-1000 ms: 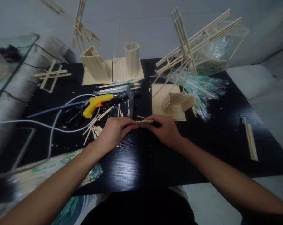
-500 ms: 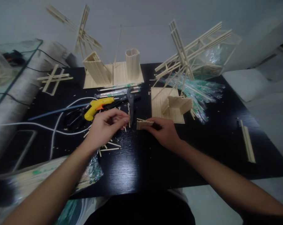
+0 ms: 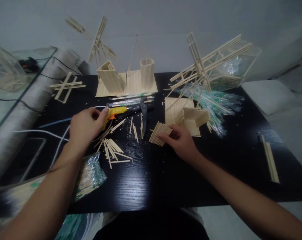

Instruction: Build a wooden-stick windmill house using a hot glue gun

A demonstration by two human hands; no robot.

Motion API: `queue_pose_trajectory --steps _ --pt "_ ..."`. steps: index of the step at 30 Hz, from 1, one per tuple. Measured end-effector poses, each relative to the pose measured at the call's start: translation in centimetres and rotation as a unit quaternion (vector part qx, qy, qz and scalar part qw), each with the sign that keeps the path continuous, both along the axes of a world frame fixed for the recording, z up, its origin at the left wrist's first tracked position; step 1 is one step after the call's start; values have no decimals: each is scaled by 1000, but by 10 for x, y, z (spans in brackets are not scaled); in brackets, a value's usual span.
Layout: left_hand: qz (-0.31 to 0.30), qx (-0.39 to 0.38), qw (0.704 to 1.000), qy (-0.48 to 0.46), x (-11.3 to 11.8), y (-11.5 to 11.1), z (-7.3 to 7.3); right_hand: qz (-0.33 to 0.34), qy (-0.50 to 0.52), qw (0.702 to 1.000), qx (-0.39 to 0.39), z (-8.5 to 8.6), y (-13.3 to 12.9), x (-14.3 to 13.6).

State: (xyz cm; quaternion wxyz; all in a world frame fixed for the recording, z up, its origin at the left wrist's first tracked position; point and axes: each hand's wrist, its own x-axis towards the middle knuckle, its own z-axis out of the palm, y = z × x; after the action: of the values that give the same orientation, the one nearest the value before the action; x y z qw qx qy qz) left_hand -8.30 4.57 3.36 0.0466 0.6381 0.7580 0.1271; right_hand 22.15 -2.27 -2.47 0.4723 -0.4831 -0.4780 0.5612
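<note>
My left hand (image 3: 87, 125) has its thumb and fingers closed on the rear of a yellow glue gun (image 3: 117, 110) with an orange trigger, which points right. In my right hand (image 3: 179, 138) is a small panel of wooden sticks (image 3: 160, 134), pinched between thumb and fingers and tilted so its flat face shows. Dark pliers (image 3: 144, 115) lie between the two hands. Short cut sticks (image 3: 112, 149) are scattered on the black table below the glue gun. Just beyond my right hand stands a partly walled stick box (image 3: 192, 116) on a flat stick base.
Stick towers (image 3: 147, 75) on bases stand at the back, with windmill-like frames (image 3: 200, 66) at back left and right. Plastic-wrapped sticks (image 3: 215, 103) lie at the right. A white cable (image 3: 41, 132) crosses the left side. A stick bundle (image 3: 270, 160) lies far right.
My left hand has moved left, away from the small sticks, and taken hold of the glue gun. The panel in my right hand has turned to show its face. The view has shifted slightly.
</note>
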Motion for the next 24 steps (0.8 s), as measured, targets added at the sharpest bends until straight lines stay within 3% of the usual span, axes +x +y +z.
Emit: queue_pose_trajectory --steps 4,9,12,15,18,22,24 --pt "-4 -101 995 -12 0 3 -1 3 17 1000 -19 5 0 0" --pt "-3 -120 990 -71 -9 8 -4 17 76 995 -62 4 -2 -2" --pt "-7 -87 986 -142 -13 6 -5 29 118 988 -92 3 -2 -3" --pt "-57 -37 931 -359 -12 1 -3 33 142 984 -105 2 -1 -2" --pt "-129 -80 855 -497 -8 -6 1 34 162 979 -116 3 2 -1" --pt "-233 -182 823 -484 -4 -15 1 39 167 976 -131 4 4 0" --pt "-249 -140 845 -452 -2 -19 -1 50 173 973 -142 4 5 0"
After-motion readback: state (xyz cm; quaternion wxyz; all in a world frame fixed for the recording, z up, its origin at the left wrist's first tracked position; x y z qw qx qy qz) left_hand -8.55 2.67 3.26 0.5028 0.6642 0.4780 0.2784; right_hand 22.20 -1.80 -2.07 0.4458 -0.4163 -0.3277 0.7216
